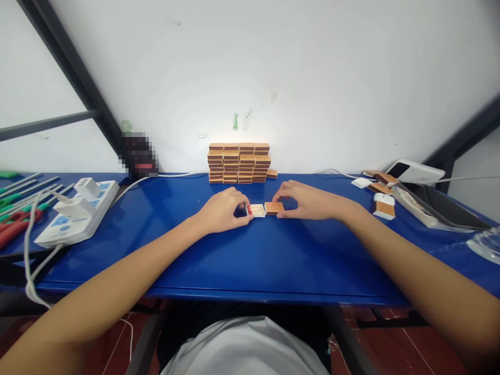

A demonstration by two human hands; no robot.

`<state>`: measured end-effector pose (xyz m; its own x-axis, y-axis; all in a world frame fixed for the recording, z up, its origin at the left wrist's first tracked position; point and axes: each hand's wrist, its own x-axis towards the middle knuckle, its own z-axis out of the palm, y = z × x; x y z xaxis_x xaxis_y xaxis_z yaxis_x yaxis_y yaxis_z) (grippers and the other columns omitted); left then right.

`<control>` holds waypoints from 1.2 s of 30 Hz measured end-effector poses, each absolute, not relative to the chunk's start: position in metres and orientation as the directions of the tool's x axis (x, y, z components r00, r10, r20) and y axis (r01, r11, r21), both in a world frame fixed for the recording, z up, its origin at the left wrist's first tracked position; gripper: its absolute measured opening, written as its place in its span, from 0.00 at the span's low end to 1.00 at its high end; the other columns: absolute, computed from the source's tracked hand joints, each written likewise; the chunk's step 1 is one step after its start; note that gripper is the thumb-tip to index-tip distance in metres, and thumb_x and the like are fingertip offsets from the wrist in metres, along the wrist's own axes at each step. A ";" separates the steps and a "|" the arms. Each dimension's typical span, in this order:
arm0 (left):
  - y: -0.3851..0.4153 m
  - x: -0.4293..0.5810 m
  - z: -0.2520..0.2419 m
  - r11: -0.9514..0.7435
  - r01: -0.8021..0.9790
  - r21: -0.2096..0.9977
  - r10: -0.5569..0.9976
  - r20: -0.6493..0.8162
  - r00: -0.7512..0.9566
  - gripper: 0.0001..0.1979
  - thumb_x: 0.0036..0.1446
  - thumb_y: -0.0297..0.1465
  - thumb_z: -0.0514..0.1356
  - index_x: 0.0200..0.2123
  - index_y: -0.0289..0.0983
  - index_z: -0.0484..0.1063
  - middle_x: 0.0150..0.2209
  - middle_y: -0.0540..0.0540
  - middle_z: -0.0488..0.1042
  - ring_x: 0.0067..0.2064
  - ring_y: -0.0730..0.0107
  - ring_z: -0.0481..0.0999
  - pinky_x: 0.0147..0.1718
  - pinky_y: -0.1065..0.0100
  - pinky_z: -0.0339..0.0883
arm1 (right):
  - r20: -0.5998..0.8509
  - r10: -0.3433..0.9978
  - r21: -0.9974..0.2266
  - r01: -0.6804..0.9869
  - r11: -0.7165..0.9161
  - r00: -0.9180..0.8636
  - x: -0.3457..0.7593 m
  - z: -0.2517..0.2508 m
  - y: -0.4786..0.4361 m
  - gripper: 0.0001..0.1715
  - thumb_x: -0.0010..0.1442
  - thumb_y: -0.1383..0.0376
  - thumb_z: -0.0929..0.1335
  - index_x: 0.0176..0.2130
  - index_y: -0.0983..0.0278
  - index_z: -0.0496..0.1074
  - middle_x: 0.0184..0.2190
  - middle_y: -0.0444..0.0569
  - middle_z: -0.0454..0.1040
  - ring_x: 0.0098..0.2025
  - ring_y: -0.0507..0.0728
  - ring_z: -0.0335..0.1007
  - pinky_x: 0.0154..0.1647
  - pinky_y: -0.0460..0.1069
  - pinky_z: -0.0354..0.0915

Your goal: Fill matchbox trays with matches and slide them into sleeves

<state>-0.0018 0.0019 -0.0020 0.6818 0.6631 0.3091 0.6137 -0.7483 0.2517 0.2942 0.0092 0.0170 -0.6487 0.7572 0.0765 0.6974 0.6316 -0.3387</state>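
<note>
Between my hands, low over the blue desk (250,255), are the two parts of a matchbox. My left hand (225,210) pinches the white inner tray (257,210) at its left end, thumb in front and fingers behind. Matches with red heads lie in the tray, heads towards my left hand. My right hand (302,200) grips the brown matchbox sleeve (274,208) by its right end. Tray and sleeve are end to end, almost touching; whether one is slightly inside the other I cannot tell. Behind them several matchboxes (239,163) form a stack against the wall.
On the left stand a white power strip (80,216) with plugs and several red and green-handled tools (23,216). On the right lie loose matchbox parts (385,208), a white device (416,171) and a dark pouch (449,205). A single matchbox (272,174) sits beside the stack.
</note>
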 end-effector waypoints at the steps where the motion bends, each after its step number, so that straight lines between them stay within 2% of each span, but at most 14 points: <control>1: 0.002 -0.002 -0.002 -0.749 0.612 0.253 0.662 0.306 0.684 0.10 0.62 0.38 0.68 0.44 0.40 0.80 0.39 0.45 0.80 0.46 0.56 0.76 0.40 0.60 0.69 | 0.072 0.750 -0.350 0.688 0.636 -0.657 0.292 0.018 0.008 0.25 0.62 0.46 0.73 0.49 0.60 0.81 0.45 0.56 0.78 0.49 0.67 0.71 0.50 0.58 0.65; 6: 0.005 -0.002 -0.004 -0.746 0.605 0.277 0.665 0.289 0.688 0.09 0.61 0.36 0.69 0.43 0.40 0.80 0.39 0.46 0.80 0.46 0.57 0.76 0.41 0.61 0.69 | 0.051 0.745 -0.389 0.674 0.629 -0.665 0.286 0.020 0.007 0.26 0.62 0.45 0.73 0.49 0.60 0.80 0.44 0.54 0.79 0.46 0.66 0.72 0.48 0.57 0.64; 12: 0.008 -0.003 -0.005 -0.736 0.601 0.311 0.676 0.286 0.679 0.09 0.61 0.36 0.70 0.42 0.40 0.81 0.38 0.46 0.81 0.46 0.57 0.76 0.42 0.61 0.69 | 0.100 0.741 -0.449 0.634 0.629 -0.664 0.288 0.019 0.009 0.25 0.60 0.46 0.74 0.47 0.60 0.80 0.43 0.53 0.80 0.42 0.62 0.73 0.43 0.54 0.65; 20: 0.015 -0.006 -0.006 -0.650 0.496 0.575 0.733 0.304 0.608 0.11 0.56 0.37 0.72 0.41 0.40 0.81 0.37 0.48 0.84 0.41 0.63 0.82 0.43 0.64 0.72 | 0.150 0.752 -0.504 0.605 0.617 -0.642 0.289 0.019 0.010 0.25 0.59 0.46 0.75 0.47 0.60 0.81 0.42 0.52 0.81 0.40 0.61 0.74 0.40 0.53 0.66; 23: 0.016 -0.007 -0.005 -0.621 0.461 0.634 0.748 0.302 0.591 0.11 0.55 0.38 0.72 0.40 0.39 0.82 0.37 0.48 0.85 0.40 0.63 0.84 0.45 0.64 0.74 | 0.170 0.744 -0.507 0.590 0.629 -0.647 0.288 0.021 0.009 0.25 0.59 0.46 0.75 0.47 0.60 0.81 0.42 0.52 0.81 0.40 0.61 0.74 0.41 0.54 0.66; 36: 0.017 -0.007 -0.003 -0.576 0.458 0.677 0.776 0.276 0.568 0.12 0.56 0.38 0.70 0.41 0.39 0.81 0.38 0.48 0.87 0.42 0.60 0.86 0.45 0.65 0.74 | 0.192 0.759 -0.553 0.571 0.607 -0.622 0.287 0.023 0.006 0.26 0.59 0.45 0.76 0.47 0.61 0.82 0.39 0.51 0.81 0.38 0.58 0.74 0.39 0.53 0.69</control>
